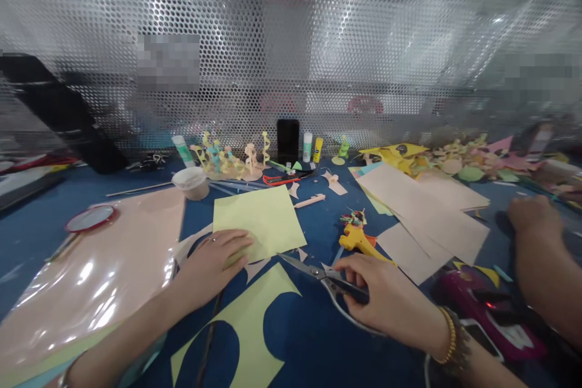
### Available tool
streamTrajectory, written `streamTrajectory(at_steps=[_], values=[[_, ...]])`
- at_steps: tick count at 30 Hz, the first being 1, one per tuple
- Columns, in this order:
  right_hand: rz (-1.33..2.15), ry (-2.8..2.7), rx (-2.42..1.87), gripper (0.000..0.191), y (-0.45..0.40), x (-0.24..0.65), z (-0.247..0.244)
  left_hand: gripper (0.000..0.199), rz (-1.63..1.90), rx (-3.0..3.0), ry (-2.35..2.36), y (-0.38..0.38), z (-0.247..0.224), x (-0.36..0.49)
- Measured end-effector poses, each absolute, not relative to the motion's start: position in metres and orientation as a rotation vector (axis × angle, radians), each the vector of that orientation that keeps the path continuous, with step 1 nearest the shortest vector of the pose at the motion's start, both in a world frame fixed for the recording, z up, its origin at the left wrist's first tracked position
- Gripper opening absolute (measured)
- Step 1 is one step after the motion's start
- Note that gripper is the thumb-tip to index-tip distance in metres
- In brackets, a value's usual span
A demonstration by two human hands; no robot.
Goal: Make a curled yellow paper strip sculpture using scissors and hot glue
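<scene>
Quick one from the head cam: L hand [213, 267] lies flat on a pale yellow paper square [259, 224] on the blue desk [313, 342], fingers [236, 244] straight and pressing down, not gripping. R hand [386, 298] has its fingers [364, 274] curled round the handles of steel scissors [309, 269], blades pointing to about 9 o'clock w/ the tips right at the square's lower edge; can't tell if they're slightly open or shut. Square sits around 12 o'clock from the scissors. Just below, at 6 o'clock, there's a yellow paper offcut [239, 336] w/ big curved bites out of it. Stack of tan card [422, 218] at 2 o'clock, peach sheet in clear plastic [93, 267] at 9 o'clock, glue sticks [184, 151] and an upright phone [288, 140] up at 12 by the perforated metal screen [345, 30]. Hand at 3 o'clock [531, 217] looks like a co-worker's, btw.
</scene>
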State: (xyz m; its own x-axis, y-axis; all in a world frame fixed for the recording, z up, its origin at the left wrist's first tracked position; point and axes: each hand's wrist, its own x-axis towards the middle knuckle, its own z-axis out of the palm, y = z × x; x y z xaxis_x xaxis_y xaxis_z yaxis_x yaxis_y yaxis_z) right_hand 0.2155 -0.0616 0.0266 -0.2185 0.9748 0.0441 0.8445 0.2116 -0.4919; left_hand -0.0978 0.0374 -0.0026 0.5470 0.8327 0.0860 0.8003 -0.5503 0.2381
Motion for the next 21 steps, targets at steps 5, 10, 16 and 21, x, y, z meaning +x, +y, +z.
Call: streamTrajectory(at_steps=[5, 10, 16, 21], values=[[0.494, -2.079, -1.811, 0.031, -0.054, 0.223, 0.052, 0.033, 0.296, 2.610, 1.350, 0.039, -0.005, -0.100], [0.141, -2.007, -2.127, 0.026, -0.008, 0.240, 0.074, 0.034, 0.323, 2.621, 1.332, 0.037, -0.010, -0.103], [0.068, -1.847, -2.406, 0.027, 0.072, 0.263, 0.068, 0.037, 0.298, 2.609, 1.317, 0.033, -0.009, -0.102], [0.073, -1.828, -2.480, 0.027, 0.116, 0.261, 0.048, 0.036, 0.301, 2.614, 1.316, 0.032, -0.010, -0.102]])
